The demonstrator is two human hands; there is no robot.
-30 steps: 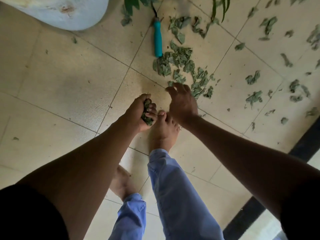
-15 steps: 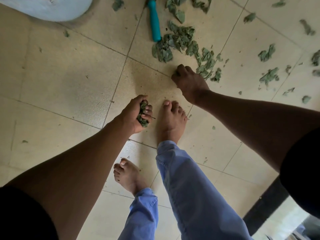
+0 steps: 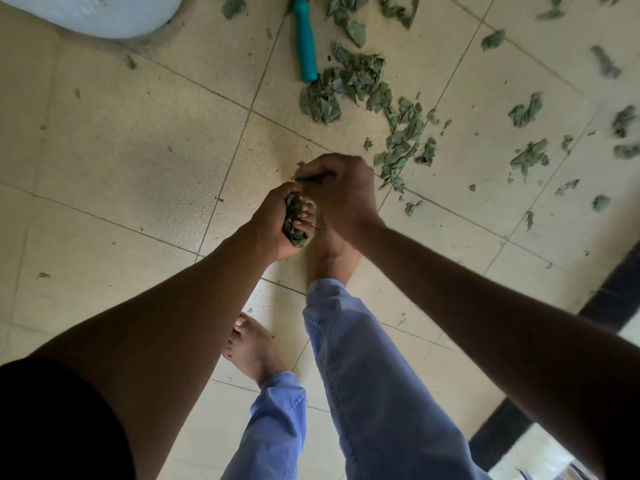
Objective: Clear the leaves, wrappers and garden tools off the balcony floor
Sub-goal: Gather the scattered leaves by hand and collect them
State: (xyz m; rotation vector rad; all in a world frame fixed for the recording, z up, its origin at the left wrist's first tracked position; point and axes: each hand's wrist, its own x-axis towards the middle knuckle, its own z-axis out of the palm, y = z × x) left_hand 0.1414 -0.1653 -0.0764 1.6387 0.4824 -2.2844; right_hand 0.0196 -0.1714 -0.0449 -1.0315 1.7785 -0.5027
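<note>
Crumpled dry leaves (image 3: 293, 220) bunched in left hand (image 3: 273, 225), right hand (image 3: 337, 192) pinching more

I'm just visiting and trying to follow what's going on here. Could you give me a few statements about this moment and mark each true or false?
1. The left hand grips a bunch of leaves. True.
2. The right hand lies flat on the floor, far from the left. False: it is raised beside the left hand, pinching a few leaves.
3. A tool with a teal handle lies on the floor next to a leaf pile. True.
4. The floor is already swept clean. False: leaves are still scattered over the tiles.
5. The person wears shoes. False: the feet are bare.
</note>
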